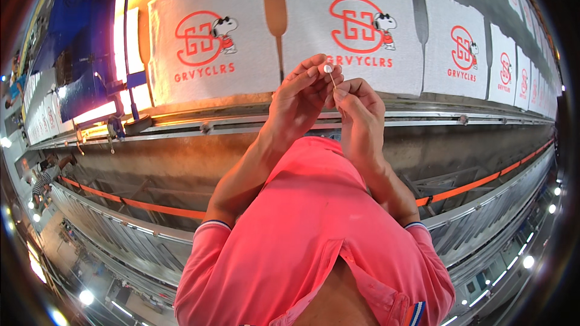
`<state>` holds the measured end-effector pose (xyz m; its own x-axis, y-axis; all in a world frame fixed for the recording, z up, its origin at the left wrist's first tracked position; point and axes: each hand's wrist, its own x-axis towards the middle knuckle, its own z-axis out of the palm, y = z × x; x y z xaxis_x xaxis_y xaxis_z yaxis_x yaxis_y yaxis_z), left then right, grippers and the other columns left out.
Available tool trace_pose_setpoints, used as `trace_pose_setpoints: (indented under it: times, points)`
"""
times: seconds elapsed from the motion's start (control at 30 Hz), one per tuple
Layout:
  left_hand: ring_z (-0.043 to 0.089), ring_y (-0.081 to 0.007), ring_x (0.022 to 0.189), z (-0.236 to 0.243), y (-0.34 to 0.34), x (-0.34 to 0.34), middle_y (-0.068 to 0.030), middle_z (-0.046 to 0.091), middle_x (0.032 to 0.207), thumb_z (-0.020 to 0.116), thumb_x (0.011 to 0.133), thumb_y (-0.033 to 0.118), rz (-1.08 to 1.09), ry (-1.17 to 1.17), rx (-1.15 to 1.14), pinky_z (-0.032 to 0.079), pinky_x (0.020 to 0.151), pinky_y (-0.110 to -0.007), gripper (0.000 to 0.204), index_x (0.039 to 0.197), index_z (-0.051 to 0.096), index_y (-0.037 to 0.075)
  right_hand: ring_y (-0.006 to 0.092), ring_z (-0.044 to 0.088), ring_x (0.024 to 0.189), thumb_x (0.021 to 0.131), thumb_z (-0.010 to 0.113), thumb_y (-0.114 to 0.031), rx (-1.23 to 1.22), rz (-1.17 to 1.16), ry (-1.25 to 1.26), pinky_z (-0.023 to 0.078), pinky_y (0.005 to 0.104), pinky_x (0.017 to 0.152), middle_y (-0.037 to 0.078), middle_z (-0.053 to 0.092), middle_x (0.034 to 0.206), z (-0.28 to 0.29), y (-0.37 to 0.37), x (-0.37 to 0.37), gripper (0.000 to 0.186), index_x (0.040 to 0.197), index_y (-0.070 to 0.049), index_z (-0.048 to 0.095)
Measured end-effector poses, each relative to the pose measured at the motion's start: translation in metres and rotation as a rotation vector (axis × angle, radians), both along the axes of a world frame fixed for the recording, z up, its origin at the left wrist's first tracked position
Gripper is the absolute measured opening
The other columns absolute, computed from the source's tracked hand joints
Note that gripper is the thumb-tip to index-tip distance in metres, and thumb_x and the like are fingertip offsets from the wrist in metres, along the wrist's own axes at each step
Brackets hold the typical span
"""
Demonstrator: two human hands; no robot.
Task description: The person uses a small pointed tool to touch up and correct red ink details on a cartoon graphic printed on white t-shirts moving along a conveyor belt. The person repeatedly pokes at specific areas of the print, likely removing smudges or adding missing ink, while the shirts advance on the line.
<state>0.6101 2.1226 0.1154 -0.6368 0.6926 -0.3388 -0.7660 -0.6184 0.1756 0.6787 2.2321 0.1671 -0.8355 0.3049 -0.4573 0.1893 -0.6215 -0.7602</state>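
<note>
Both my hands are raised together over the near edge of the printing table, in front of a light grey fabric panel (302,18). My right hand (364,111) pinches a thin pale stick (333,80) between thumb and forefinger. A small white round piece (328,69) sits at the stick's upper end. The curled fingertips of my left hand (299,90) close around this white piece. Whether it is joined to the stick, I cannot tell. The panel behind bears a red printed emblem with a cartoon dog in sunglasses.
Similar printed panels (208,0) lie in a row along the table, running off to the right. A blue machine (78,18) with a bright glowing area stands over the table at left. A metal rail (241,122) edges the table. Behind me is another long table (127,223).
</note>
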Motion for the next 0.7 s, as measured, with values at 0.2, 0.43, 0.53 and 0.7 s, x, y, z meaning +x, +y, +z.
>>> trace_pose_setpoints:
  times: [0.2,0.43,0.53,0.7]
  points:
    - [0.058,-0.0182,0.091,-0.006,-0.07,-0.007,-0.0068,0.061,0.101,0.056,0.092,0.016,0.072,-0.025,-0.028,0.049,0.068,-0.03,0.028,0.117,0.054,0.005,0.0109,0.049,0.075,0.086,0.055,-0.004,0.011,0.033,-0.011,0.04,0.0255,0.074,0.004,0.055,0.08,-0.004,-0.068,-0.019,0.008,0.086,0.003,0.052]
    - [0.059,-0.0211,0.104,-0.046,-0.119,-0.009,-0.0055,0.062,0.101,0.057,0.091,0.011,0.262,-0.24,0.016,0.051,0.089,-0.035,0.032,0.121,0.052,0.003,0.0134,0.049,0.077,0.083,0.053,-0.006,0.037,0.181,-0.156,0.037,0.0259,0.074,0.005,0.053,0.078,-0.033,-0.102,-0.025,0.006,0.083,0.0,0.053]
    - [0.061,-0.0249,0.103,-0.074,-0.153,-0.011,-0.0103,0.063,0.1,0.06,0.088,0.008,0.479,-0.428,-0.107,0.049,0.097,-0.04,0.03,0.117,0.054,0.003,0.0112,0.051,0.077,0.084,0.055,-0.002,-0.014,0.307,-0.237,0.041,0.0249,0.074,0.005,0.057,0.081,-0.062,-0.105,-0.02,0.004,0.087,0.002,0.056]
    - [0.062,-0.0222,0.103,-0.132,-0.251,-0.017,-0.0121,0.066,0.106,0.058,0.087,0.004,0.828,-0.267,0.054,0.048,0.097,-0.04,0.028,0.115,0.059,0.003,0.0076,0.054,0.078,0.086,0.058,-0.004,-0.006,0.456,-0.366,0.043,0.0223,0.073,0.003,0.059,0.082,-0.108,-0.115,-0.028,0.004,0.088,0.0,0.058]
